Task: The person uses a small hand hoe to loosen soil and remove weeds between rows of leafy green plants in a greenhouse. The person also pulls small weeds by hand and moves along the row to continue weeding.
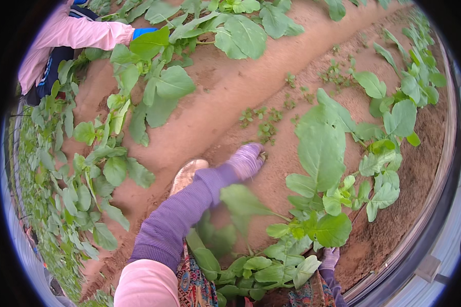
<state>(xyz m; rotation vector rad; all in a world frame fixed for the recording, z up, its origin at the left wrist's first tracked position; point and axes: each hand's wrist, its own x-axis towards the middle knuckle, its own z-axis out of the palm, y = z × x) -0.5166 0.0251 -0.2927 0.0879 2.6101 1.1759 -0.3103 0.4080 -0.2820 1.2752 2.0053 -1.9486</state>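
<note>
My left hand (249,160), in a striped lilac knit glove, is low over the brown soil with its fingers curled in. A small bit of something shows at its fingertips, too small to make out. Just beyond it grow small low weeds (267,128). My right hand (329,258), also gloved, is at the lower right beside a large leafy green plant (322,215). Leaves cover part of that hand, and whether it grips anything is hidden. Nearer to me, a broad leaf (244,199) is blurred beneath my left sleeve.
A light-coloured shoe (188,174) stands on the soil beside my left forearm. Leafy crop rows run at left (96,180) and right (397,119). At upper left another person's pink sleeve (96,34) and blue glove (144,32) reach into plants. A plastic-sheet wall (441,245) edges the right.
</note>
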